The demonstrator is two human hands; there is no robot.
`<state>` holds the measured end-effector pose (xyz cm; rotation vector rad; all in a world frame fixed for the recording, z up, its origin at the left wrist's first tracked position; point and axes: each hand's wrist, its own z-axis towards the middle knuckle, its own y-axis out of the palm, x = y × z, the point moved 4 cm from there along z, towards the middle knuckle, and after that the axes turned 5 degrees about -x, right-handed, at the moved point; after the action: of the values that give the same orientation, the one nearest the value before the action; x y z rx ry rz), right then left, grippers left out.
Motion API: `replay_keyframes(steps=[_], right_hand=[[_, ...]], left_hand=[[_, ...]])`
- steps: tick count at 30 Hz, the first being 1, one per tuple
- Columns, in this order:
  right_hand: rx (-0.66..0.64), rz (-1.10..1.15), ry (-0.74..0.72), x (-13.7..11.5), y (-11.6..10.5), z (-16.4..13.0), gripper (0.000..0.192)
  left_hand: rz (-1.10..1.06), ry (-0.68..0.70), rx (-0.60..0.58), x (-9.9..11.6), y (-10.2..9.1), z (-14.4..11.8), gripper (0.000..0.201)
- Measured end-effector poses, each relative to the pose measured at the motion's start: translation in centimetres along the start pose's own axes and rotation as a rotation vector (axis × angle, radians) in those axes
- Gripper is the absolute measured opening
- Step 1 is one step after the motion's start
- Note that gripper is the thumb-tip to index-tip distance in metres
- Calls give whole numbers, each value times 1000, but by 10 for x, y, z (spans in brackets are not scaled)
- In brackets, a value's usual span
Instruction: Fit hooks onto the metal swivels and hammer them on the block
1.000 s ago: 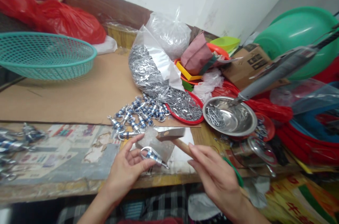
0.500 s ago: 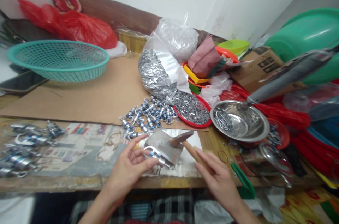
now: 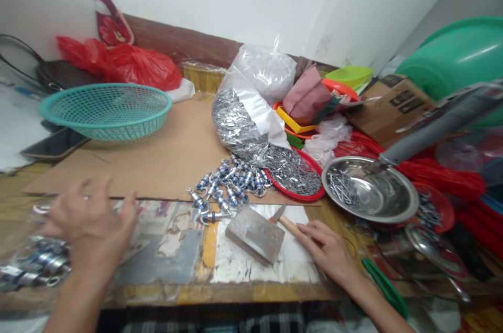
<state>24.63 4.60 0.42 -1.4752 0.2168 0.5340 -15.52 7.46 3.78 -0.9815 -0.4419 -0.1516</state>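
My left hand (image 3: 92, 223) is over the left end of the bench with its fingers spread, blurred by motion. Beneath and beside it lies a pile of silver metal fittings (image 3: 43, 262) with blue bands and hook ends, partly covered by the hand. My right hand (image 3: 328, 249) grips the wooden handle of a hammer (image 3: 291, 226), its dark head resting at the edge of a worn steel block (image 3: 255, 235). That block sits on a white sheet (image 3: 223, 265) with nothing on its upper face. Just behind it is a heap of similar blue-banded fittings (image 3: 226, 189).
A red dish (image 3: 314, 195) of small metal pins stands beside a steel bowl (image 3: 406, 204) of nails. Behind are a bulging plastic bag (image 3: 239, 123), a turquoise basket (image 3: 106, 128) on cardboard (image 3: 188, 149), and a grey-handled tool (image 3: 432, 131) slanting over the bowl.
My left hand has moved from the steel block to the pile at the left, and the fitting it held has left the block. The hammer has lowered beside the block. The view has shifted.
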Motion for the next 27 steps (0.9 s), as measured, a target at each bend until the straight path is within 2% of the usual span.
replay_keyframes(steps=[3, 4, 6, 8, 10, 13, 15, 17, 19, 21, 22, 23, 25, 27], right_hand=[[160, -70, -11, 9, -17, 28, 33], [204, -110, 7, 16, -21, 41, 33], [207, -165, 42, 31, -24, 69, 32], [162, -189, 51, 43, -20, 95, 34], [125, -196, 41, 48, -12, 113, 31], [123, -184, 20, 46, -1, 125, 19], [156, -167, 14, 44, 1, 125, 17], [208, -144, 11, 43, -2, 123, 19], [272, -116, 6, 43, -9, 120, 20], [334, -81, -4, 41, -17, 116, 22], [364, -60, -11, 37, -20, 114, 23], [391, -35, -20, 31, -21, 112, 25], [427, 23, -58, 12, -21, 108, 26], [403, 87, -141, -18, -15, 106, 23]], left_hand=[[-30, 222, -204, 39, 37, -1, 26], [-43, 291, -287, 48, 47, -2, 22], [-49, 381, -412, 57, 61, -2, 26], [-41, 422, -489, 58, 64, -2, 30], [-32, 421, -514, 56, 61, -5, 25], [-53, 390, -502, 54, 54, -13, 17], [-103, 361, -486, 53, 52, -19, 16], [-155, 298, -439, 51, 50, -23, 15], [-196, 195, -346, 51, 43, -25, 24], [-367, 28, -260, 55, 35, -26, 42], [-565, -95, -240, 59, 33, -28, 51], [-790, -217, -268, 65, 35, -31, 56], [-1137, -381, -410, 87, 42, -41, 54], [-1249, -480, -534, 108, 51, -50, 42]])
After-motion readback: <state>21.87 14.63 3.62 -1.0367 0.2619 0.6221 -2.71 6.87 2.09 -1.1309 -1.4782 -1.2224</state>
